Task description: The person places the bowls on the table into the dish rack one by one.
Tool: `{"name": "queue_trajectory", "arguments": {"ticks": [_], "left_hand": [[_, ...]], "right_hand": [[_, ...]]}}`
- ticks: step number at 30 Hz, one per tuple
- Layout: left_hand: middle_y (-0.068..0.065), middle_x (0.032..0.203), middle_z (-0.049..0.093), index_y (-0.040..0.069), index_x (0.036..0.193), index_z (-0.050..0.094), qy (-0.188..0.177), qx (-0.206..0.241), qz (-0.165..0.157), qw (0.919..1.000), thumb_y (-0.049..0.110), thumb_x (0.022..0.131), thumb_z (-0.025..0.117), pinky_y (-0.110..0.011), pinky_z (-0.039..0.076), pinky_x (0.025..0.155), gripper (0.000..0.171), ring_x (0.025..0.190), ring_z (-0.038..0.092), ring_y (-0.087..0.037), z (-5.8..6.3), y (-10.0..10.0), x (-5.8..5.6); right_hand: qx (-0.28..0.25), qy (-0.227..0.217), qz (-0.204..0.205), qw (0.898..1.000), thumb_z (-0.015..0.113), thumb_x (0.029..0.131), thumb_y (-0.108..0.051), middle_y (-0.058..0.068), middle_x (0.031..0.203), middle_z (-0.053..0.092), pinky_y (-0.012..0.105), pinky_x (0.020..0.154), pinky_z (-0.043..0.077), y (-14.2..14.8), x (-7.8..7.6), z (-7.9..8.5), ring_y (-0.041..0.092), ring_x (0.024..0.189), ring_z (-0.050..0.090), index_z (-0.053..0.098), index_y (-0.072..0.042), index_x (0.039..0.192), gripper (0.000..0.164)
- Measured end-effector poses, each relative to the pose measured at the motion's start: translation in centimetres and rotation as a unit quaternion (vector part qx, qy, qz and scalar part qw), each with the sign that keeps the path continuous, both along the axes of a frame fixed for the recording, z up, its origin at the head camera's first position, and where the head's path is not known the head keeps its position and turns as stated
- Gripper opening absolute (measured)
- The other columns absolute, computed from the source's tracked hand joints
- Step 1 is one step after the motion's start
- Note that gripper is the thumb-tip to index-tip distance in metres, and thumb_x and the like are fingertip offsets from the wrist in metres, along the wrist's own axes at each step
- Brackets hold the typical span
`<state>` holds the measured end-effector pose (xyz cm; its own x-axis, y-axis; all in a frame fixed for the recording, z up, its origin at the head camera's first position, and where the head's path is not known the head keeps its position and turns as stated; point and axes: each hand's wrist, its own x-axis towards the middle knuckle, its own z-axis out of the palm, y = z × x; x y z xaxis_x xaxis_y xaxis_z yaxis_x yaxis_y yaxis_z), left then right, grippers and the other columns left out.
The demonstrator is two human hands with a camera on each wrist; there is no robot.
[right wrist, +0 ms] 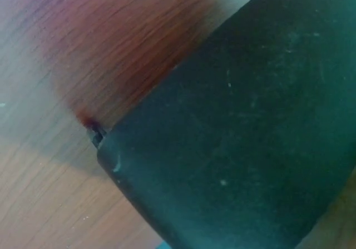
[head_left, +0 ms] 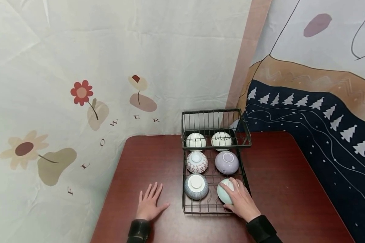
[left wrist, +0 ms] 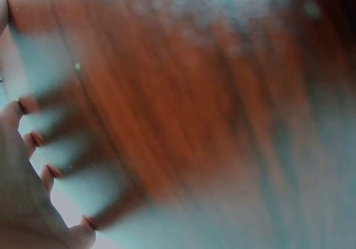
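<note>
My right hand [head_left: 242,199] grips a pale green bowl [head_left: 223,194], thumb at its near side and fingers over its top. The bowl sits upside down in the front right of a black wire rack [head_left: 200,212]. Beside it on the left is a blue-grey ribbed bowl [head_left: 196,192], with a red-patterned white bowl [head_left: 192,165] and a lilac bowl [head_left: 226,165] behind. Left of the rack, my left hand [head_left: 148,205] rests on the table with its fingers spread; those fingertips also show at the left edge of the left wrist view.
Two white bowls [head_left: 196,141] stand at the back of the rack, beneath a raised wire tier [head_left: 216,147]. The rack stands on a reddish-brown table [head_left: 280,189], against a wall hung with printed cloth [head_left: 170,67]. A dark smooth surface [right wrist: 233,132] fills much of the right wrist view.
</note>
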<state>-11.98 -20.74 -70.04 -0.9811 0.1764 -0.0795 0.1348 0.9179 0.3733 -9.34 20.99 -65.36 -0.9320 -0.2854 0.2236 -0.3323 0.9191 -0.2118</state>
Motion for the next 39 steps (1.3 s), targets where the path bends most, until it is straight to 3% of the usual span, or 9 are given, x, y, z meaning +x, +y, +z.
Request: {"name": "queue_trajectory", "arguments": {"ticks": [7,14,22,39], "left_hand": [[-0.014,0.177,0.045,0.026,0.17,0.045,0.027,0.009,-0.008,0.9996,0.079,0.091,0.069,-0.08,0.018,0.131,0.098,0.165,0.036,-0.045,-0.42,-0.2,0.16],[-0.012,0.179,0.041,0.023,0.17,0.046,-0.003,0.004,-0.002,1.0,0.074,0.092,0.072,-0.079,0.016,0.133,0.097,0.168,0.032,-0.044,-0.41,-0.02,0.1],[-0.014,0.177,0.044,0.022,0.169,0.048,0.012,0.003,-0.006,0.9999,0.074,0.09,0.074,-0.08,0.019,0.132,0.097,0.165,0.036,-0.046,-0.04,-0.06,0.1],[-0.01,0.18,0.039,0.022,0.17,0.045,-0.018,-0.008,0.001,0.9998,0.073,0.093,0.071,-0.078,0.015,0.134,0.097,0.169,0.031,-0.042,0.39,0.11,-0.08]], "right_hand": [[0.004,0.002,0.006,1.0,0.107,0.068,-0.029,0.026,0.141,0.056,0.066,0.091,0.061,0.17,-0.17,-0.45,0.054,0.127,0.058,0.072,-0.018,0.141,0.081],[0.015,0.021,0.014,1.0,0.103,0.074,-0.026,0.026,0.141,0.056,0.066,0.099,0.06,0.61,-0.09,-0.82,0.055,0.129,0.057,0.071,-0.019,0.142,0.075],[0.015,0.023,0.018,0.999,0.102,0.076,-0.027,0.026,0.141,0.055,0.067,0.102,0.059,0.6,-0.43,-0.88,0.056,0.131,0.057,0.071,-0.019,0.143,0.074],[0.01,0.018,0.016,1.0,0.102,0.076,-0.025,0.028,0.141,0.055,0.069,0.108,0.056,0.35,-0.73,-0.68,0.059,0.133,0.057,0.072,-0.019,0.142,0.073]]}}
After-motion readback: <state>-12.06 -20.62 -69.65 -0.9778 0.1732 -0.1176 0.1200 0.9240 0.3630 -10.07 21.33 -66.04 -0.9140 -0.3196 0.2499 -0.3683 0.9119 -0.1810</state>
